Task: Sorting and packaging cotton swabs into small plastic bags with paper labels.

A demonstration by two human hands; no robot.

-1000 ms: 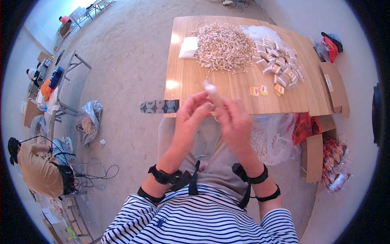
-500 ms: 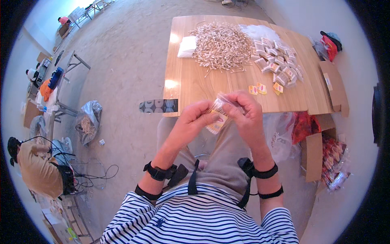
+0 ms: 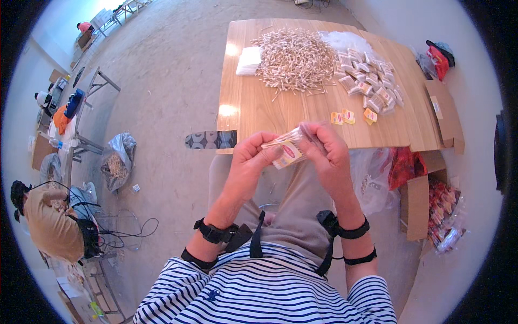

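Fingers [image 3: 265, 155] of both hands [image 3: 333, 155] pinch a swab packet [image 3: 288, 153] near the table edge [image 3: 375, 144], bare wood [image 3: 291, 110] beyond.

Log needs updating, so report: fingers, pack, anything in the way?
Left fingers and right fingers both on the swab pack. Label card facing the camera. Right fingers cover one pack end; nothing seen in the way.

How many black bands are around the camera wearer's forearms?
4: left wrist-side band, left elbow-side band, right wrist-side band, right elbow-side band. Any under the striped sleeves would be hidden.
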